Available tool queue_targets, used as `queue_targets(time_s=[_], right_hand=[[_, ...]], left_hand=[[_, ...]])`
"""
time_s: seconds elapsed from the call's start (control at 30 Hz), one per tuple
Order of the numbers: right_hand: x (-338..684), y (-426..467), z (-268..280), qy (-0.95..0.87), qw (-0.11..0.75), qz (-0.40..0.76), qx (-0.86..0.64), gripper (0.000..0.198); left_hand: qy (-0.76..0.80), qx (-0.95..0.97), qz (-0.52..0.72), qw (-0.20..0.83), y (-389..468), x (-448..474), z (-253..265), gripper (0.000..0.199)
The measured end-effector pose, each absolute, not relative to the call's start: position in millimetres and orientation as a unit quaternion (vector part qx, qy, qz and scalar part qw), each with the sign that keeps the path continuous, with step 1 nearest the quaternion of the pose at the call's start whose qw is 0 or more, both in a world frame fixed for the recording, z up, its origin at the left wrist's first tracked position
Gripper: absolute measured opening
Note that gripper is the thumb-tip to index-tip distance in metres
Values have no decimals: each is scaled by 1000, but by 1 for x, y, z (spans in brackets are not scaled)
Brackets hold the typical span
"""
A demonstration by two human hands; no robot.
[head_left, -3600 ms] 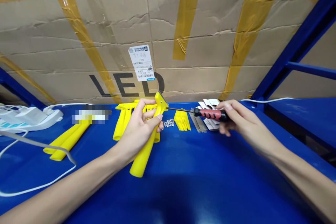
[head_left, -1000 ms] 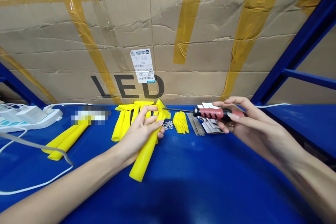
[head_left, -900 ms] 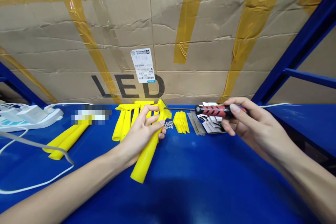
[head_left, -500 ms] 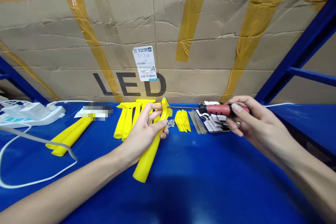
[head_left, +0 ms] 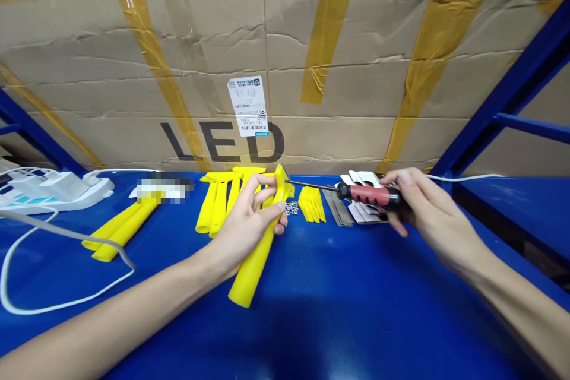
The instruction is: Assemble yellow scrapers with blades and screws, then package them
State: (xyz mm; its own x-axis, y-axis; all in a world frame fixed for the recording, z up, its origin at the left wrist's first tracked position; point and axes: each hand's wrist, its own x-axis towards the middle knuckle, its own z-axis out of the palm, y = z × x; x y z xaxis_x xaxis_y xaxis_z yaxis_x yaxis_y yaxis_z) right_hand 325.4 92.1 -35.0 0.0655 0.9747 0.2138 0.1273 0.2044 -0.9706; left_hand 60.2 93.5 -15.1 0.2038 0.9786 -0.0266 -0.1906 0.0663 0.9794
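My left hand (head_left: 256, 214) is closed around the neck of a yellow plastic scraper (head_left: 253, 270), whose thick handle slants down toward me. Its flared head points up, with a thin strip of metal showing at the edge. In my right hand (head_left: 425, 211) is a screwdriver (head_left: 369, 195) with a red and black handle, gripped at its rear end. The screwdriver's shaft runs left, nearly level, and its tip meets the scraper's head. Just behind my left fingers lies a small pile of screws (head_left: 291, 208), partly hidden.
On the blue table (head_left: 338, 297) lie several yellow handles (head_left: 207, 205), yellow plastic pieces (head_left: 312, 205), metal blades (head_left: 337, 206) and white cards (head_left: 363, 211). Two yellow scrapers (head_left: 120, 228) lie left, near a power strip (head_left: 66, 193) and looping cable (head_left: 66, 306). A cardboard box (head_left: 356, 124) stands behind.
My right hand's fingers have shifted back along the screwdriver handle, and its rear end has dropped slightly. The tip stays at the scraper's head; my left hand keeps its hold.
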Motion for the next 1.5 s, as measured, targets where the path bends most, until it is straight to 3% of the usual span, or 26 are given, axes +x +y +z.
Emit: queue_targets(time_s=[0.07, 0.13, 0.3, 0.47, 0.63, 0.8, 0.97, 1.1, 1.27, 1.43, 1.5], right_hand=[[326, 92, -34, -544, 549, 464, -433, 25], [327, 92, -33, -537, 558, 495, -394, 30], [327, 97, -36, -565, 547, 367, -497, 33], [327, 94, -33, -544, 557, 483, -400, 37], [327, 94, -36, -586, 544, 351, -486, 34], [324, 92, -34, -558, 556, 474, -394, 35], [325, 92, -34, -579, 547, 339, -501, 31], [327, 92, -33, -564, 554, 459, -405, 30], [324, 90, -32, -591, 555, 351, -468, 26], [322, 91, -34, -588, 545, 455, -388, 40], [324, 93, -38, -604, 545, 419, -404, 32]], left_hand=[[414, 477, 481, 608, 94, 60, -15, 34], [416, 473, 479, 611, 95, 59, -15, 35], [401, 485, 480, 611, 95, 61, -15, 36], [415, 471, 474, 617, 96, 59, -16, 37], [413, 469, 479, 616, 96, 59, -17, 38], [426, 468, 472, 614, 97, 59, -21, 33], [415, 481, 471, 612, 94, 60, -22, 32], [424, 485, 473, 601, 94, 60, -19, 32], [427, 495, 469, 594, 94, 58, -15, 32], [427, 507, 471, 583, 96, 55, -15, 31], [424, 511, 471, 582, 97, 56, -15, 31]])
